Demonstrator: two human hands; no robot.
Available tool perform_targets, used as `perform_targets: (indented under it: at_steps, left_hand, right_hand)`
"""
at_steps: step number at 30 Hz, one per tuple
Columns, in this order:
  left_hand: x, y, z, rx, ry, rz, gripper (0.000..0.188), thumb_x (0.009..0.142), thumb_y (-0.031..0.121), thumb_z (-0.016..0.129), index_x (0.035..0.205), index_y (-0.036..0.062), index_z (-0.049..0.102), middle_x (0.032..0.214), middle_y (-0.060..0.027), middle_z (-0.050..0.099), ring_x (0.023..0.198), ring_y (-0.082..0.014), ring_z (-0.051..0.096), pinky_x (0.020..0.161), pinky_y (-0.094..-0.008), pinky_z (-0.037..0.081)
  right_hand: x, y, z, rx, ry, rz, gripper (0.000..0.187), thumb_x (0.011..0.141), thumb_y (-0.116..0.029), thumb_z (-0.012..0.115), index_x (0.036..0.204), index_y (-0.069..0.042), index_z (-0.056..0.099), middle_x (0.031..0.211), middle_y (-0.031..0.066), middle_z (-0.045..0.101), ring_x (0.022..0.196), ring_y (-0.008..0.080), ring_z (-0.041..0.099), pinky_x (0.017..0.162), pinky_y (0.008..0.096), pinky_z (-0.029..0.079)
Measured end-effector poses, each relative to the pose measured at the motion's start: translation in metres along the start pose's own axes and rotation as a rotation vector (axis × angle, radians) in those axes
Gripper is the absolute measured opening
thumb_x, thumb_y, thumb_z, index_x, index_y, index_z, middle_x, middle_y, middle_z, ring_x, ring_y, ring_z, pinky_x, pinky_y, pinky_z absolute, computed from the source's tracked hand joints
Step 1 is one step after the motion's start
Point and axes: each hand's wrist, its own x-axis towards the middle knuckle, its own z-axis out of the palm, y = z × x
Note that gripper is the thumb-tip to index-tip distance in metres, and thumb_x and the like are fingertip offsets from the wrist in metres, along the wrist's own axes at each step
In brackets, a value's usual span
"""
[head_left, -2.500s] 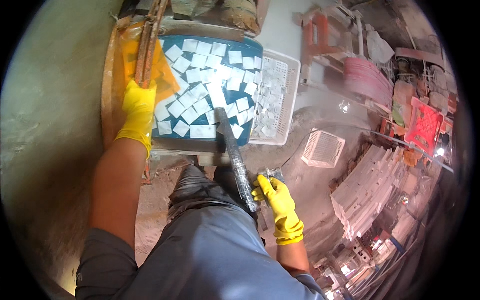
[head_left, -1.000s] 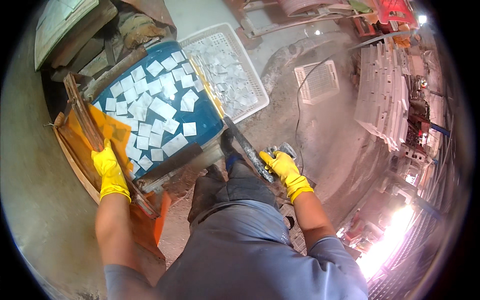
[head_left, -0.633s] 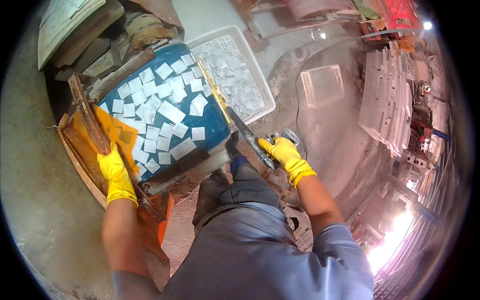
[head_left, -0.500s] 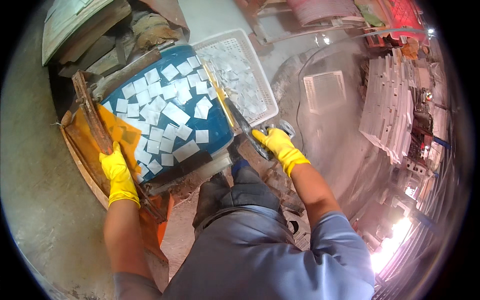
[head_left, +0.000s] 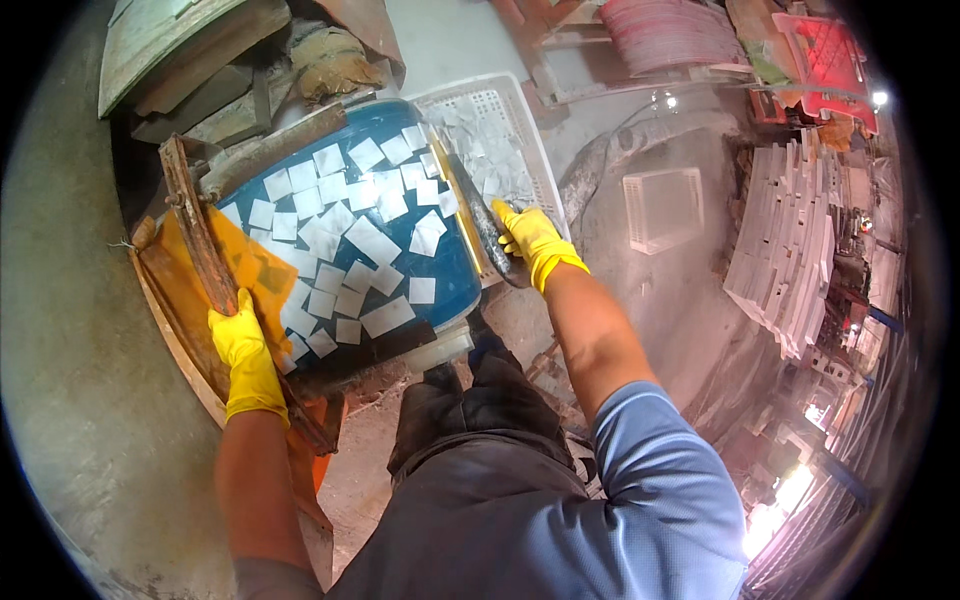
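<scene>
At the left, my left hand [head_left: 244, 352], in a yellow rubber glove, is closed round a long rusty metal bar [head_left: 205, 245]. Beside the bar lies a translucent orange sheet [head_left: 208, 262]. Many small white square tiles [head_left: 372, 240], a few of them larger, are scattered on a blue belt [head_left: 446, 287] between my hands. My right hand [head_left: 532, 240], gloved too, is over the near end of a white plastic crate [head_left: 538, 150], next to a dark bar [head_left: 482, 222] at the belt's right edge. Its fingers look apart, with nothing visible in them. White pieces fill much of the crate.
Another white crate [head_left: 664, 210] is on the wet floor at the right. Beyond it rises a stack of pale slabs [head_left: 785, 240]. A red crate [head_left: 825, 65] stands at the far right, and old boards [head_left: 190, 60] lie at the far left.
My right hand has moved up and slightly left, from below the crate's corner to over its near end. The left hand keeps its hold on the bar. The whole view has shifted a little.
</scene>
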Motion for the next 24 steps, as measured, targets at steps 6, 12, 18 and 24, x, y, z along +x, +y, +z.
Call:
perform_targets:
  at_steps: [6, 12, 18, 24]
  left_hand:
    - [-0.002, 0.012, -0.011, 0.055, -0.05, -0.05, 0.068, 0.086, 0.054, 0.081, 0.128, 0.0028, 0.066, 0.119, -0.0221, 0.075, 0.107, -0.0414, 0.072, 0.09, -0.0477, 0.056]
    - [0.001, -0.005, 0.0, 0.025, -0.021, -0.034, 0.061, 0.088, 0.051, 0.08, 0.123, 0.004, 0.066, 0.115, -0.0179, 0.076, 0.104, -0.0407, 0.072, 0.086, -0.0488, 0.057]
    - [-0.005, 0.021, -0.025, -0.121, -0.094, -0.039, 0.055, 0.089, 0.039, 0.079, 0.13, 0.0057, 0.064, 0.115, -0.0212, 0.075, 0.1, -0.0409, 0.074, 0.082, -0.0471, 0.058]
    - [-0.004, 0.018, -0.029, -0.096, -0.112, -0.072, 0.059, 0.086, 0.034, 0.08, 0.136, 0.0089, 0.063, 0.115, -0.019, 0.076, 0.103, -0.0397, 0.074, 0.085, -0.047, 0.058]
  right_hand:
    - [-0.022, 0.052, 0.018, 0.359, -0.026, 0.054, 0.056, 0.097, -0.055, 0.074, 0.109, -0.001, 0.067, 0.078, 0.0111, 0.071, 0.057, 0.0218, 0.065, 0.055, 0.035, 0.056]
    - [-0.058, 0.109, -0.001, 0.633, -0.04, 0.237, 0.059, 0.097, -0.047, 0.078, 0.129, 0.0, 0.062, 0.087, 0.0093, 0.07, 0.063, 0.0219, 0.066, 0.053, 0.0348, 0.056]
    - [-0.086, 0.079, -0.025, 0.564, 0.097, -0.005, 0.022, 0.095, -0.01, 0.076, 0.109, 0.001, 0.064, 0.083, 0.01, 0.07, 0.065, 0.0224, 0.067, 0.059, 0.0341, 0.059]
    - [-0.137, -0.108, -0.034, 0.224, 0.181, -0.656, 0.023, 0.101, -0.014, 0.073, 0.116, 0.001, 0.066, 0.086, 0.0055, 0.07, 0.065, 0.0135, 0.063, 0.063, 0.0287, 0.054]
